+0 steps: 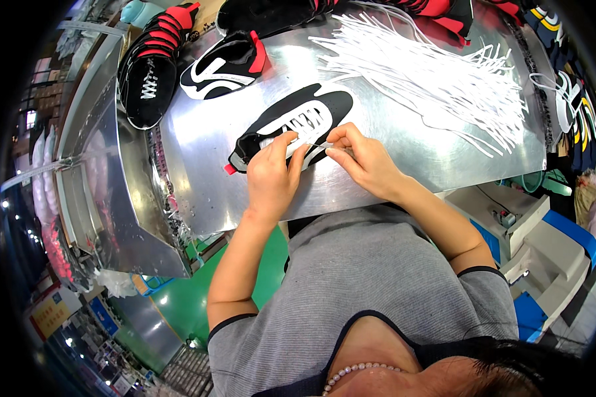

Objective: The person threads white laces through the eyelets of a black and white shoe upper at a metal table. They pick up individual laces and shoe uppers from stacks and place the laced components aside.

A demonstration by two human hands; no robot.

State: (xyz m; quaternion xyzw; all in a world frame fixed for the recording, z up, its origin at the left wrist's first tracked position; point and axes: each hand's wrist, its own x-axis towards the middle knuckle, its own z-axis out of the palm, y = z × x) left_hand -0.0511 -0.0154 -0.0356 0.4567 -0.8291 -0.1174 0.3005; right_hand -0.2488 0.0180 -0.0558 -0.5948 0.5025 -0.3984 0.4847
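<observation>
A black-and-white shoe upper (343,101) with a red heel tab lies flat on the metal table in front of me, white lacing crossing its middle. My left hand (270,177) is over its near side, thumb and fingers pinched on a thin white shoelace (316,145). To the right, my right hand (371,164) pinches the same lace between thumb and forefinger. A short stretch of lace spans the gap between the two hands. The left fingers partly cover the upper's near edge.
A large bundle of loose white shoelaces (420,73) spreads over the table (205,178) at the far right. Another black-and-white upper (218,69) and a laced black-and-red one (153,73) lie at the far left. A raised metal rail (129,192) runs along the left side.
</observation>
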